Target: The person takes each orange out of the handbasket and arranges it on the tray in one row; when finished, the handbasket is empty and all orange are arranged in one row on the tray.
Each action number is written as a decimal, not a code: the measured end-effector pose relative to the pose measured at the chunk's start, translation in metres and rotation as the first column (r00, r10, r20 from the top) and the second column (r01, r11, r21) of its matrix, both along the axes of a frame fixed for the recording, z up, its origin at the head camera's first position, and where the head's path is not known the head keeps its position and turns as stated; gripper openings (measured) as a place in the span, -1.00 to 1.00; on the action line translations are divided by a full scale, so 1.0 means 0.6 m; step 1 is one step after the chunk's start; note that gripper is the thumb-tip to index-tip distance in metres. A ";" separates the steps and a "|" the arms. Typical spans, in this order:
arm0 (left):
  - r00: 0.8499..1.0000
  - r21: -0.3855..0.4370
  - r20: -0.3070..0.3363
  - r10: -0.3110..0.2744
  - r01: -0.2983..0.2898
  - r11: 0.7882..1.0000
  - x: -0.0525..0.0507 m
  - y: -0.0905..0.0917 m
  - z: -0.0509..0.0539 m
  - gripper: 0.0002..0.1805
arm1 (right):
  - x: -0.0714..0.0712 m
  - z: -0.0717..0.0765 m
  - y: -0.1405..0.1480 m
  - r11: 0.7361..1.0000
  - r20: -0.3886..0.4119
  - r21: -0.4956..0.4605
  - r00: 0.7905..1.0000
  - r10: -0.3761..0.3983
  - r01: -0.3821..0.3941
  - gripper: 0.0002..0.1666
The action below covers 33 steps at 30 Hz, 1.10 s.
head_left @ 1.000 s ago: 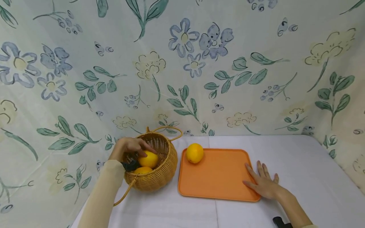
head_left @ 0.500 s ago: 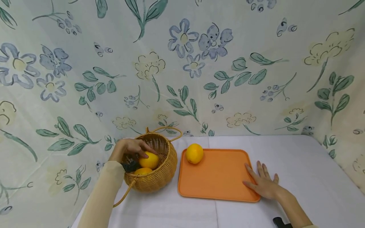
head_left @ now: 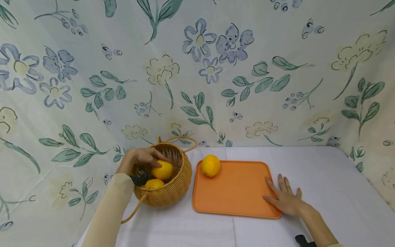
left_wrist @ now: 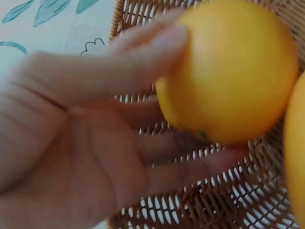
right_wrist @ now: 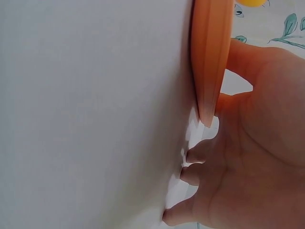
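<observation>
In the head view my left hand (head_left: 143,157) reaches into a wicker basket (head_left: 172,195) and holds a yellow lemon (head_left: 162,170). The left wrist view shows the thumb on one side of this lemon (left_wrist: 233,71) and fingers curving beneath it. A second lemon (head_left: 155,184) lies in the basket, close to the held one. Another lemon (head_left: 211,166) sits at the back left corner of an orange tray (head_left: 234,192). My right hand (head_left: 287,199) is spread at the tray's right edge, thumb and index finger on the rim, other fingers on the table.
The basket stands left of the tray, its mouth tilted toward me, with one handle (head_left: 135,209) hanging in front and another at the back. A white cloth (head_left: 333,178) covers the table. Floral fabric (head_left: 197,85) hangs behind and at the sides.
My left hand and the lemon it holds have shifted very slightly up and to the right within the basket. The right hand and tray stay put.
</observation>
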<state>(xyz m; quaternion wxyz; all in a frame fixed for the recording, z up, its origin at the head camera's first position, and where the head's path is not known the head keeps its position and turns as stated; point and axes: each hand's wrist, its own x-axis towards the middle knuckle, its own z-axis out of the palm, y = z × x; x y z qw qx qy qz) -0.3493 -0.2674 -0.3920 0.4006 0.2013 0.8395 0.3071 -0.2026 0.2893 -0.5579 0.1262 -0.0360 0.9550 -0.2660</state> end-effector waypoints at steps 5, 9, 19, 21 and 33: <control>0.998 0.017 -0.056 -0.030 0.031 0.999 0.001 0.005 0.021 -0.53 | -0.002 -0.002 0.001 1.000 0.001 -0.011 1.000 -0.002 0.002 0.29; 0.994 0.030 -0.101 -0.041 0.044 0.999 0.006 0.004 0.033 -0.52 | 0.001 -0.002 -0.001 1.000 -0.019 -0.004 1.000 -0.005 0.005 0.35; 0.963 0.213 -0.265 0.050 0.008 0.977 0.037 -0.003 0.092 -0.48 | -0.002 -0.006 0.001 1.000 -0.023 -0.015 1.000 -0.001 0.000 0.38; 0.947 0.270 -0.308 0.087 0.000 0.963 0.045 0.004 0.101 -0.48 | -0.001 -0.008 0.001 1.000 -0.025 -0.011 1.000 -0.003 0.003 0.38; 0.871 0.581 -0.220 0.439 -0.245 0.776 0.116 0.193 0.106 -0.49 | 0.006 0.016 -0.009 1.000 0.021 -0.015 1.000 -0.002 0.002 0.18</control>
